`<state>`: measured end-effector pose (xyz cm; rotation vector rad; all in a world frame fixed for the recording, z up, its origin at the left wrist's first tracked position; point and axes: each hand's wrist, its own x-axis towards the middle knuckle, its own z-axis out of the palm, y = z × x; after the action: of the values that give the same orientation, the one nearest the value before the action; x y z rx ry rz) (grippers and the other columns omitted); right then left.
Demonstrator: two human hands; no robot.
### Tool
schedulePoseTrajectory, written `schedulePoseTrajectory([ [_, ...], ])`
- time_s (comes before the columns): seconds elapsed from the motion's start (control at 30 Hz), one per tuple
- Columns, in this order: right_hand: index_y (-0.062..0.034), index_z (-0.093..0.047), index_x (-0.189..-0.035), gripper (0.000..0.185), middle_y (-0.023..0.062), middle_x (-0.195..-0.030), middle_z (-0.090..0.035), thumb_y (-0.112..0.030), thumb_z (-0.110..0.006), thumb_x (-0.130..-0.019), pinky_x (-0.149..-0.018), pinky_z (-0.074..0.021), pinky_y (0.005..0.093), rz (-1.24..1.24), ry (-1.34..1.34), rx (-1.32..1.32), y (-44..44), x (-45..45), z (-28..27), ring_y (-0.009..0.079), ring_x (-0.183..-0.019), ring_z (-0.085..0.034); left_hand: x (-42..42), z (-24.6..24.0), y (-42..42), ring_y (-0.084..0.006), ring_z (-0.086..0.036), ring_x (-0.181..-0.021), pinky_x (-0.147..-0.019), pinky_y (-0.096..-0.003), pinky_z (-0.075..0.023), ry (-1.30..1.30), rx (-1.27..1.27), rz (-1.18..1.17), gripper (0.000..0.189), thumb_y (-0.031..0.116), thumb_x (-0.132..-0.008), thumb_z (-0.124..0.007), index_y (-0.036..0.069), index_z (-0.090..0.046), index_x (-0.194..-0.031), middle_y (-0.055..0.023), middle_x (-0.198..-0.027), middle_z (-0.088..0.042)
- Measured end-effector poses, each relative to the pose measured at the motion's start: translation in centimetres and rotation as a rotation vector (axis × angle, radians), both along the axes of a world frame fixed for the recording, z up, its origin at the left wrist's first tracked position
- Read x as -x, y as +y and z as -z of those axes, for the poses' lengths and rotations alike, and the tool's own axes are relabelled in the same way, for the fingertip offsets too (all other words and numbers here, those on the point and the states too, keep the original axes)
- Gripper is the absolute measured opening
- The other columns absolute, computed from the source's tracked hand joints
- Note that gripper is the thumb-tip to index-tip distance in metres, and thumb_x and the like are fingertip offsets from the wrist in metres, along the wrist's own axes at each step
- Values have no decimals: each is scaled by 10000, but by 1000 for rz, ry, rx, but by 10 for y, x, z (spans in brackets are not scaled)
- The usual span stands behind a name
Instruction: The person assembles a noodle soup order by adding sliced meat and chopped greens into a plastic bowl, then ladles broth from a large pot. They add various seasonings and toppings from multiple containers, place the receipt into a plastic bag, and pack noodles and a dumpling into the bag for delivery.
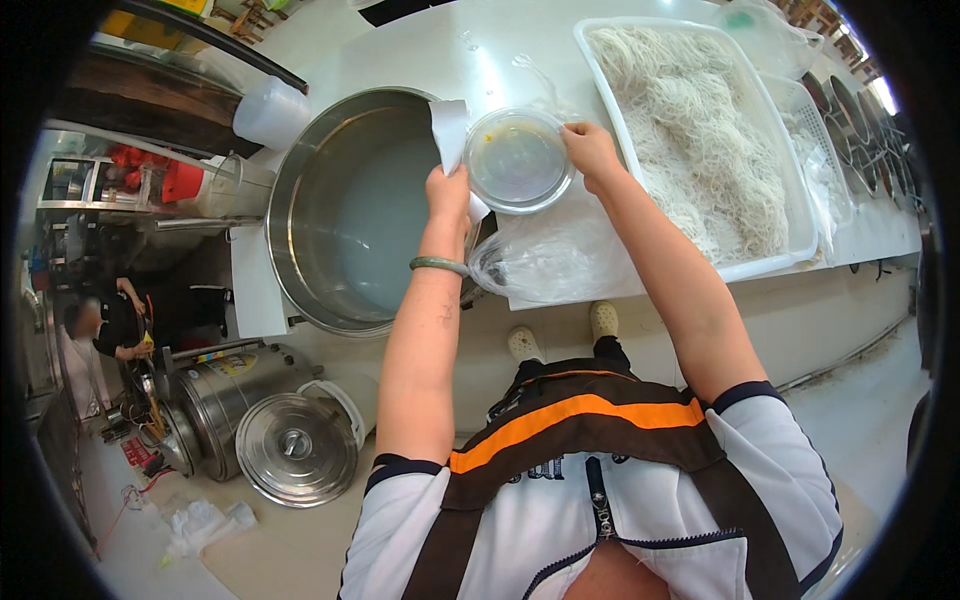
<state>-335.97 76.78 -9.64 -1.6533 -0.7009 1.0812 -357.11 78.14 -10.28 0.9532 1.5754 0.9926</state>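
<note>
My right hand [592, 154] pinches the right rim of a round transparent plastic container [519, 166], with a small yellow bit showing near its upper left. A white paper slip [448, 131] is gripped in my left hand [448, 196], which is close against the container's left side. Whether the left fingers also hold the container is hidden. Left of that hand stands a large steel pot [281, 217] of cloudy liquid [375, 217]. Beneath the container, thin transparent plastic bags [562, 259] lie on the white table's near edge.
A white plastic tray [802, 225] piled with white noodles [697, 127] sits to the right. Beyond it are a perforated basket [799, 101] and several metal strainers [847, 127]. A steel lid [296, 450] leans at lower left by a steel barrel [225, 397]. Another person [112, 322] is farther left.
</note>
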Motion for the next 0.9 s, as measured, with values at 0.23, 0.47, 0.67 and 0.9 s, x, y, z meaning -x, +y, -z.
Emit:
schedulePoseTrajectory([
  [0.23, 19, -633, -1060, 254, 54, -924, -628, -164, -600, -888, -699, -471, 273, -68, 283, -101, -59, -11, -73, 119, -815, -568, 13, -74, -16, -124, -532, -753, -690, -298, -440, -139, -193, 162, 217, 122, -918, -579, -58, -601, -1036, -52, -861, -613],
  [0.47, -8, -589, -1091, 231, 35, -941, -616, -163, -581, -920, -678, -479, 258, -15, 356, -97, -143, -11, -111, 101, -809, -571, 11, -122, -54, -106, -554, -764, -698, -265, -455, -113, -59, 364, 205, 115, -902, -610, -27, -606, -1049, -37, -884, -623],
  [0.67, -26, -558, -1134, 225, 32, -1004, -613, -130, -559, -934, -690, -488, 264, 146, 473, -22, -209, 3, -59, 110, -838, -583, -3, -68, -68, -117, -595, -828, -732, -261, -479, -170, 63, 507, 222, 93, -901, -601, -35, -600, -1083, -68, -956, -655],
  [0.9, -13, -572, -1143, 238, 31, -980, -604, -143, -554, -945, -702, -484, 270, 337, 544, -36, -223, 11, 5, 93, -857, -560, -21, -5, -66, -139, -588, -830, -734, -290, -465, 150, 35, 575, 244, 102, -884, -594, -20, -619, -1094, -82, -935, -665],
])
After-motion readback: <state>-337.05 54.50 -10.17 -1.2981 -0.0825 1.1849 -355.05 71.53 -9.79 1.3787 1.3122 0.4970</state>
